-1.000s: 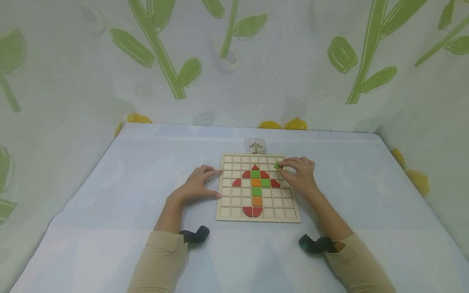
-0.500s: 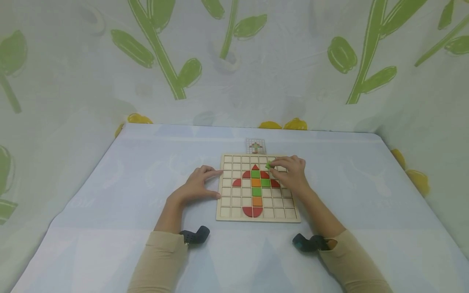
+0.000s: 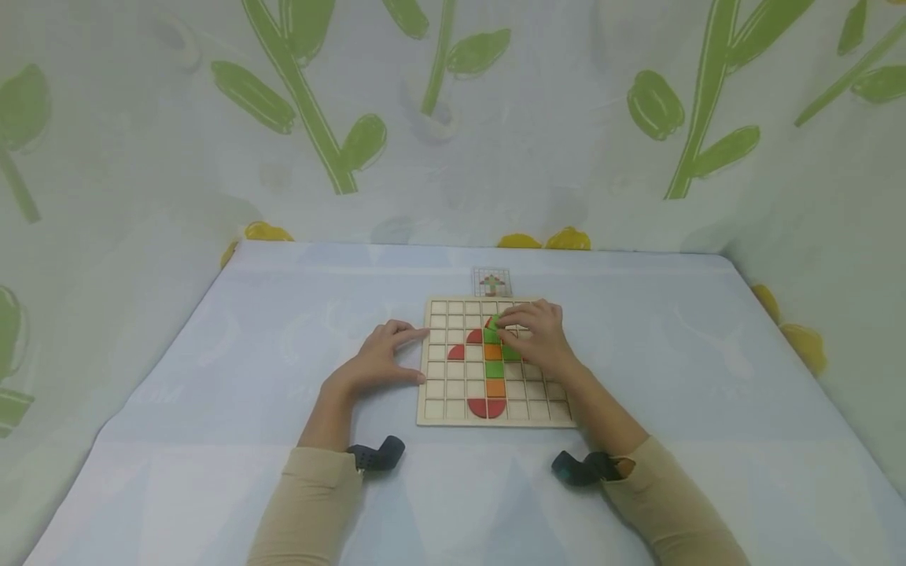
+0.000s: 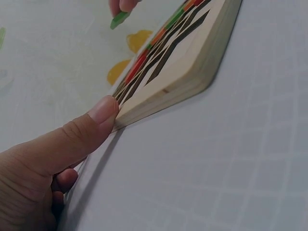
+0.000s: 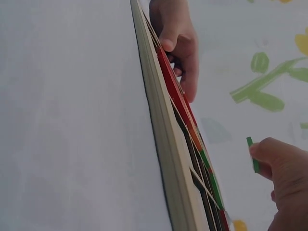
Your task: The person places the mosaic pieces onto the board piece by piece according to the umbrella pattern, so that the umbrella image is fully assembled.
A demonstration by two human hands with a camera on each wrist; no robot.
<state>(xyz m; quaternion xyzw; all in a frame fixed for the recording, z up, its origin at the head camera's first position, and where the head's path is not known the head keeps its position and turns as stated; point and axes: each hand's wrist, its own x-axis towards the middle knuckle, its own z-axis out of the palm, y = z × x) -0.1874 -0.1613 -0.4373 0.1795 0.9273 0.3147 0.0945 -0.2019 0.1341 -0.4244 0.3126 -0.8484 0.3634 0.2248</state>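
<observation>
A wooden grid board [image 3: 455, 405] lies on the table, with red, green and orange tiles set in its cells. My right hand [image 3: 538, 338] pinches a small green tile [image 5: 252, 155] between thumb and fingers, above the upper middle of the board. In the left wrist view the same green tile [image 4: 120, 20] hangs clear of the board. The red triangle at the top of the pattern is partly hidden behind the held tile. My left hand [image 3: 382, 358] rests at the board's left edge, thumb and forefinger spread apart, the thumb tip [image 4: 107, 110] touching the rim.
Just behind the board lies a small card [image 3: 491, 281] printed with a coloured grid pattern. Pale cloth walls with green plant prints stand behind and beside the table [image 3: 212, 377]. Each wrist carries a black camera [image 3: 583, 469].
My right hand has moved left across the board with the green tile, from the upper right cells to the middle column. The left hand stays at the edge.
</observation>
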